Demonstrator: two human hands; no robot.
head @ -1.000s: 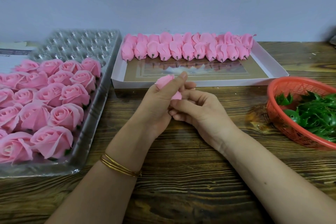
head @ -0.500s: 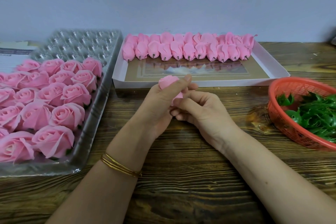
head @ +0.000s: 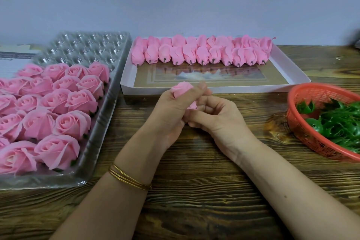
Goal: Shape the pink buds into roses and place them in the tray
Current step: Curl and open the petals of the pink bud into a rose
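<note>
Pink bud (head: pixel 182 88) sits above the surface (head: pixel 194 191), gripped in left hand (head: pixel 171 111), base pinched by right hand (head: pixel 218 121); advise easing outer petals outward evenly, no tearing, before seating in tray (head: pixel 87 45).

The person is wearing a few thin gold bangles (head: pixel 129 178) on the wrist behind the left hand (head: pixel 171 112), in the lower middle of the frame. Both forearms are showing bare to the bottom edge.

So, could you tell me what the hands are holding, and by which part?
One pink bud: the left hand wraps its middle, leaving the top showing, and the right hand holds its lower end.
</note>
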